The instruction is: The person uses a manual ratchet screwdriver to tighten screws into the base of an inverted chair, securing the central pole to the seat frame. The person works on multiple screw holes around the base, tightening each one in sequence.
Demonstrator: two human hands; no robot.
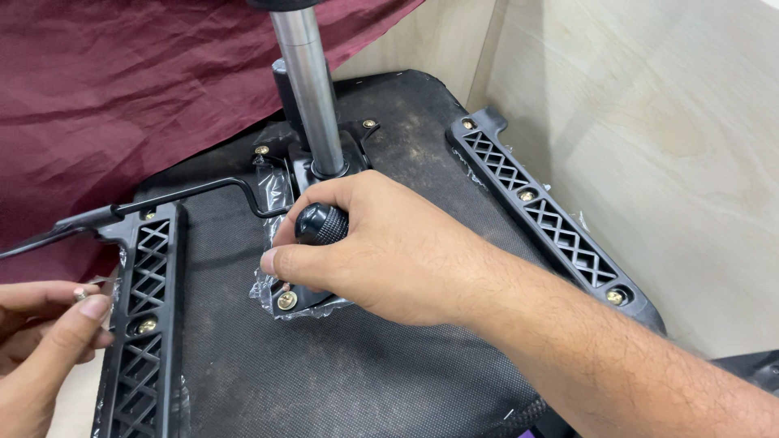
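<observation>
Right hand [398, 251] fingers clamped round black knurled knob [320, 225], directly under the palm at 6 o'clock of the steel column [312, 89]; left hand [40, 341] pinches a small bolt [79, 294] off at 9 o'clock.

Black knurled knob [321, 225], maroon cloth [122, 97]

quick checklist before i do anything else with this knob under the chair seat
1. Right hand grip on the black knurled knob: fingers wrap it, ok.
2. Bolt at the near corner of the mechanism plate: seated, tightness cannot tell.
3. Plastic wrap bunched around the plate beneath the knob: may snag, not ok.
4. Metal column: upright in its socket, ok.
5. Left hand: pinches a small metal piece, off the seat, beside the left armrest bracket; kind of piece cannot tell.
6. Right armrest bracket: bolts visible in place, ok.
</observation>
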